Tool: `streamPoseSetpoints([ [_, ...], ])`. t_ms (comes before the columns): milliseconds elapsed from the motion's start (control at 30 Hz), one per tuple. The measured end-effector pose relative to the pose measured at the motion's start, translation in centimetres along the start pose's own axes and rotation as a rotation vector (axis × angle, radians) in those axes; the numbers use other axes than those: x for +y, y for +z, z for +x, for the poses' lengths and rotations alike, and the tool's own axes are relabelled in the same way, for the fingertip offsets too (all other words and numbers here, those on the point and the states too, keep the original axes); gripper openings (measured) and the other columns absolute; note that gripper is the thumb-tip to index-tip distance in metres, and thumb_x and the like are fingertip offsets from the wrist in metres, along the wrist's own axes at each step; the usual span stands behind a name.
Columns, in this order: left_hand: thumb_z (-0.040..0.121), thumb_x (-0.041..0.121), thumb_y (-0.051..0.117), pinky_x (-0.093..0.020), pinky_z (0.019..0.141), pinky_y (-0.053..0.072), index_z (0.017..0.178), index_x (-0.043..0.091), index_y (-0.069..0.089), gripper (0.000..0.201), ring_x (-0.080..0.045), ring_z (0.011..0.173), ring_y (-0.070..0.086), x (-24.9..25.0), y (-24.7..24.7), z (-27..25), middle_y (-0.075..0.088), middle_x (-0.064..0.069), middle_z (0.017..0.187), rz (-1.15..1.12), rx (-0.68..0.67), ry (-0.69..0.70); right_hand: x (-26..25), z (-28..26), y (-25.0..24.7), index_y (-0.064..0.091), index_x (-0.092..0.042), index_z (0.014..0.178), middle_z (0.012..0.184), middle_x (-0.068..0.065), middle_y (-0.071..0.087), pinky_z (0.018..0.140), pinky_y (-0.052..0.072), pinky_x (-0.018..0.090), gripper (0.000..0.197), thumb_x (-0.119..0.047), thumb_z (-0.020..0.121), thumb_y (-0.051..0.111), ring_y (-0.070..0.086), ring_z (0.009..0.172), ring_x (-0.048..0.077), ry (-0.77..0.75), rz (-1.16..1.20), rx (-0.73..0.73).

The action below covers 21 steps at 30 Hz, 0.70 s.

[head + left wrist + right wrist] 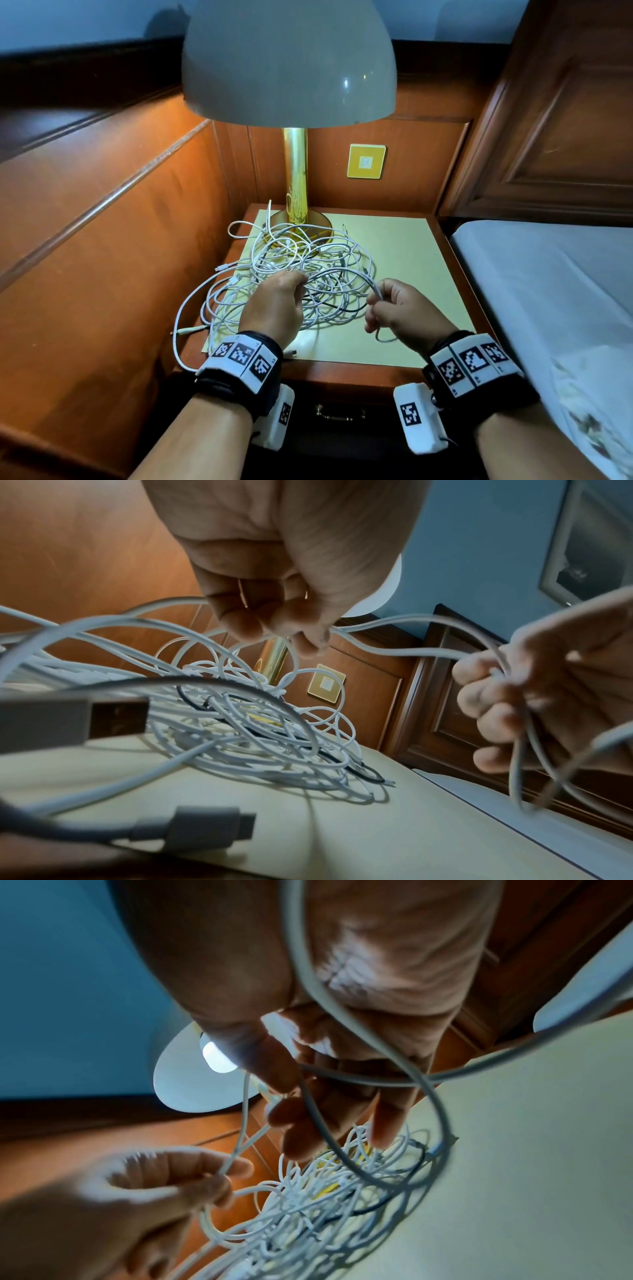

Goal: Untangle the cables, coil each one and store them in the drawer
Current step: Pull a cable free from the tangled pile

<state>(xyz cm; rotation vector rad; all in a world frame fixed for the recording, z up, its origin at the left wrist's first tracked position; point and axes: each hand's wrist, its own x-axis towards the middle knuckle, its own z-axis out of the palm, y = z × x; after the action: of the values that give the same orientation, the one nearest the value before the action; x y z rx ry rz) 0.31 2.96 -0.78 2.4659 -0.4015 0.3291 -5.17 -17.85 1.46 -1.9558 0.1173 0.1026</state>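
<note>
Where the head view hides the fingers, wrist views show them: left hand [274,569] pinching one white strand [404,634], right hand [329,1031] curled round its loops; tangled cables [298,274] heaped just beyond on nightstand [404,267], by lamp [294,192]; drawer [339,411] closed beneath

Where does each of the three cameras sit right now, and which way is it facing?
Head: on the head, looking down at the cable tangle on the nightstand; both hands and forearms show.
Left wrist: low under the left hand, facing the lamp stem; right hand at right.
Right wrist: under the right hand, tilted up at the lamp shade; left hand lower left.
All three share the tangle and both hands.
</note>
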Motion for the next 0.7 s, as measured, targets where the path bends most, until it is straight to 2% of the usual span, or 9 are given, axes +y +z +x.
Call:
streamPoseSetpoints([
  [100, 0.099, 0.018, 0.059, -0.042, 0.07, 0.057, 0.121, 0.021, 0.072, 0.026, -0.027, 0.087, 0.066, 0.2, 0.3, -0.1, 0.072, -0.003, 0.099, 0.006, 0.012, 0.063, 0.0, -0.1, 0.3, 0.051, -0.017, 0.117, 0.089, 0.002, 0.063, 0.067, 0.054, 0.03, 0.031, -0.002, 0.09, 0.049, 0.067, 0.075, 0.019, 0.027, -0.191, 0.038],
  [233, 0.095, 0.017, 0.065, -0.039, 0.056, 0.058, 0.116, 0.021, 0.075, 0.023, -0.026, 0.072, 0.069, 0.7, 0.8, -0.2, 0.074, -0.002, 0.09, -0.008, 0.023, 0.248, -0.3, 0.1, 1.4, 0.047, -0.027, 0.135, 0.091, 0.003, 0.061, 0.075, 0.052, 0.033, 0.046, -0.012, 0.093, 0.053, 0.057, 0.067, 0.011, -0.124, -0.286, 0.081],
  [333, 0.094, 0.017, 0.063, -0.038, 0.059, 0.058, 0.115, 0.017, 0.074, 0.023, -0.024, 0.074, 0.071, 1.0, 0.7, -0.1, 0.075, -0.002, 0.094, -0.018, 0.006, 0.324, -0.1, 0.4, 2.1, 0.06, -0.027, 0.118, 0.083, -0.004, 0.064, 0.073, 0.046, 0.029, 0.021, -0.029, 0.097, 0.058, 0.055, 0.068, 0.004, -0.216, -0.444, 0.027],
  [367, 0.094, 0.016, 0.065, -0.038, 0.062, 0.059, 0.115, 0.017, 0.074, 0.024, -0.023, 0.078, 0.071, 1.0, 0.5, -0.2, 0.075, -0.001, 0.097, -0.015, -0.012, 0.311, -0.2, 0.4, 2.2, 0.064, -0.023, 0.107, 0.08, -0.001, 0.065, 0.074, 0.048, 0.033, 0.015, -0.033, 0.099, 0.057, 0.058, 0.071, 0.01, -0.242, -0.445, 0.03],
  [433, 0.091, 0.014, 0.069, -0.038, 0.072, 0.059, 0.12, 0.021, 0.07, 0.03, -0.021, 0.089, 0.07, 0.7, 0.3, -0.3, 0.073, 0.002, 0.106, 0.016, -0.075, 0.233, -0.2, 0.7, 2.1, 0.067, -0.02, 0.09, 0.075, 0.004, 0.065, 0.071, 0.046, 0.037, 0.023, -0.034, 0.102, 0.051, 0.059, 0.073, 0.019, -0.274, -0.394, 0.087],
  [500, 0.091, 0.011, 0.069, -0.037, 0.082, 0.056, 0.126, 0.023, 0.066, 0.037, -0.02, 0.102, 0.066, 0.2, 0.1, -0.5, 0.07, 0.004, 0.115, 0.055, -0.125, 0.126, -0.3, 1.1, 1.9, 0.064, -0.021, 0.083, 0.07, -0.004, 0.064, 0.064, 0.043, 0.035, 0.028, -0.03, 0.104, 0.048, 0.058, 0.066, 0.01, -0.267, -0.262, 0.159],
  [567, 0.092, 0.006, 0.063, -0.036, 0.087, 0.052, 0.126, 0.021, 0.065, 0.037, -0.024, 0.108, 0.063, -0.5, -0.1, -0.3, 0.068, 0.0, 0.119, 0.05, -0.103, 0.04, -0.2, 1.5, 1.6, 0.061, -0.021, 0.081, 0.055, -0.016, 0.055, 0.054, 0.033, 0.026, 0.03, -0.03, 0.105, 0.046, 0.051, 0.052, 0.003, -0.249, -0.041, 0.195],
  [633, 0.094, 0.003, 0.056, -0.032, 0.089, 0.047, 0.125, 0.017, 0.066, 0.035, -0.027, 0.11, 0.062, -1.1, -0.5, 0.2, 0.068, -0.006, 0.12, 0.05, -0.046, -0.049, -0.3, 1.6, 1.4, 0.061, -0.023, 0.08, 0.053, -0.013, 0.046, 0.05, 0.028, 0.025, 0.031, -0.033, 0.105, 0.045, 0.038, 0.046, 0.003, -0.218, 0.197, 0.225],
  [700, 0.096, 0.005, 0.055, -0.031, 0.09, 0.045, 0.125, 0.017, 0.068, 0.034, -0.027, 0.112, 0.061, -1.6, -0.9, 0.5, 0.069, -0.006, 0.121, 0.053, -0.023, -0.128, -0.8, 1.4, 0.7, 0.059, -0.018, 0.082, 0.057, -0.009, 0.045, 0.046, 0.027, 0.025, 0.031, -0.026, 0.107, 0.042, 0.035, 0.047, 0.007, -0.185, 0.38, 0.277],
])
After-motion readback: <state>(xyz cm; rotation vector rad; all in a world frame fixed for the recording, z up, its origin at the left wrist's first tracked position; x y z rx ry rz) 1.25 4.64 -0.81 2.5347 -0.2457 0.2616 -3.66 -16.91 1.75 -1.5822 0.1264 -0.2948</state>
